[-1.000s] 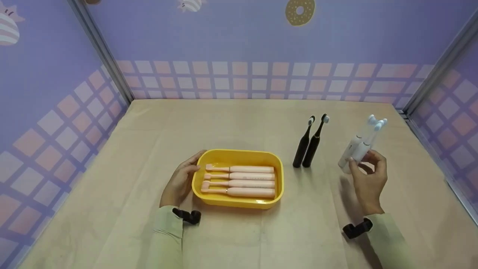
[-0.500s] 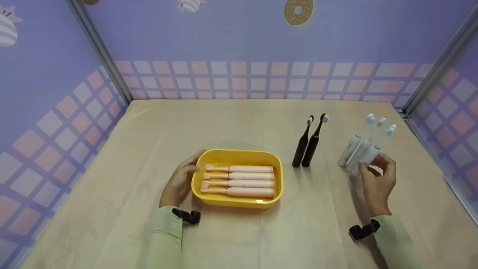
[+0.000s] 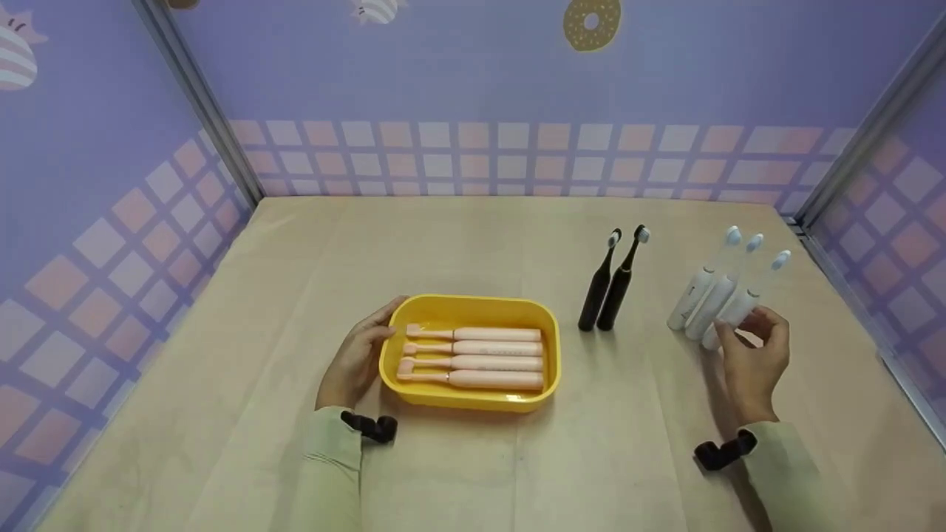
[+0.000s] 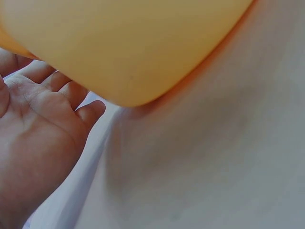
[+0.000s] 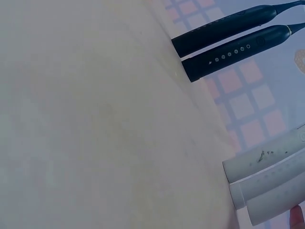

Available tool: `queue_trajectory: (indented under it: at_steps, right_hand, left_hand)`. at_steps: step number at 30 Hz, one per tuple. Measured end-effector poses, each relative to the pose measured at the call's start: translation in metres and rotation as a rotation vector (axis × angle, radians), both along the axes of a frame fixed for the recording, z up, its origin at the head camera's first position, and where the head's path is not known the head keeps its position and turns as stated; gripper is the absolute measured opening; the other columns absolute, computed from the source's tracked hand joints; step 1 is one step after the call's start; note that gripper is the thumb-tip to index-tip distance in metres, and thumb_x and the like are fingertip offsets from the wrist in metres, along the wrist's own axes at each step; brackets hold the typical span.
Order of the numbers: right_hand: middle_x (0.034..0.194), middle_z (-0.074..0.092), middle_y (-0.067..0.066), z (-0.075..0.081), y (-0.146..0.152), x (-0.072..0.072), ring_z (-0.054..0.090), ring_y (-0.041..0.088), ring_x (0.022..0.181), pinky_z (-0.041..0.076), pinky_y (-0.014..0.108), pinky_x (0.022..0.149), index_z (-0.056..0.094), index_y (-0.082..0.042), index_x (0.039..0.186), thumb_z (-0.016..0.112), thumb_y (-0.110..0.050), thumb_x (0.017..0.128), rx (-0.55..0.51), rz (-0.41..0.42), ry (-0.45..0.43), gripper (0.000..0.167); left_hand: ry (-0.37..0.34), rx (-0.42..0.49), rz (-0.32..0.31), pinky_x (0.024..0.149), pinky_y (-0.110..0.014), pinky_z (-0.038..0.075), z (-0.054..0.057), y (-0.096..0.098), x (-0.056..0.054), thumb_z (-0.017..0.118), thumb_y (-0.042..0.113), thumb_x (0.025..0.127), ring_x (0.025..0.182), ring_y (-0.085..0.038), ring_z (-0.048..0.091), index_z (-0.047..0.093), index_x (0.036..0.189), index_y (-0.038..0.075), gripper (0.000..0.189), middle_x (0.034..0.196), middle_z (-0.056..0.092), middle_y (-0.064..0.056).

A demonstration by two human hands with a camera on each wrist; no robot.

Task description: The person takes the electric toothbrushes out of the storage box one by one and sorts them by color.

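A pale green sleeve [image 3: 332, 473] and a black band [image 3: 369, 427] are worn on the left arm, at the wrist of the left hand [image 3: 353, 366]. The near-left wall of a yellow container [image 3: 473, 403] is gripped by that hand: its thumb is laid at the rim and its fingers are bent partway round the outside, so the hand is only partly closed. Inside the container, just right of the left hand, four pink toothbrushes [image 3: 497, 362] are laid side by side, their heads turned toward that hand and their handles pointed toward the right. Between the two hands, beyond the container and nearer the right hand, two black toothbrushes [image 3: 613, 299] are stood upright close together on the beige table [image 3: 222, 369]. Farther right, two white toothbrushes [image 3: 702, 303] are stood upright just left of the right hand [image 3: 757, 362]. Beside them, a third white toothbrush [image 3: 739, 307] is held upright by the right hand, pinched near the middle of its handle between thumb and bent fingers; whether its base is borne by the table cannot be told. Beyond both hands, the table is backed by a purple wall [image 3: 473, 81] with pink and white squares along its lower part.
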State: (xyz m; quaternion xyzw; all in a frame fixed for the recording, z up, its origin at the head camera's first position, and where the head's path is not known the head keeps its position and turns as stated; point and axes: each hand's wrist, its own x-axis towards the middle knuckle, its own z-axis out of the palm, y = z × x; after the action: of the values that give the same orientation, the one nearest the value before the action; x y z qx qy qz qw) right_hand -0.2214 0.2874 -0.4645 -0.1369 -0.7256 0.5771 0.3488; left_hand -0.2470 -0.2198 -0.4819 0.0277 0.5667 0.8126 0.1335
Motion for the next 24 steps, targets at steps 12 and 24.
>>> queue_trajectory:
  at_steps: [12,24]
  right_hand:
    - [0.097,0.051,-0.016,-0.018,0.013,-0.013,0.051,0.0,0.094,0.047,0.008,0.079,0.053,-0.01,0.12,0.069,0.001,0.083,0.037,-0.038,-0.069,0.041]
    - [0.1,0.05,-0.016,-0.015,0.015,-0.012,0.051,0.0,0.095,0.047,0.006,0.078,0.052,-0.01,0.121,0.068,-0.004,0.085,0.024,-0.003,-0.126,0.04]
  left_hand:
    - [0.0,-0.006,0.001,0.118,-0.031,0.025,0.0,0.0,0.0,0.038,0.001,0.097,0.147,-0.013,0.021,0.028,0.153,0.011,0.058,0.16,0.023,0.0]
    - [-0.005,-0.027,-0.01,0.118,-0.03,0.025,0.0,-0.001,0.001,0.038,0.003,0.098,0.147,-0.01,0.02,0.029,0.153,0.015,0.057,0.159,0.025,0.004]
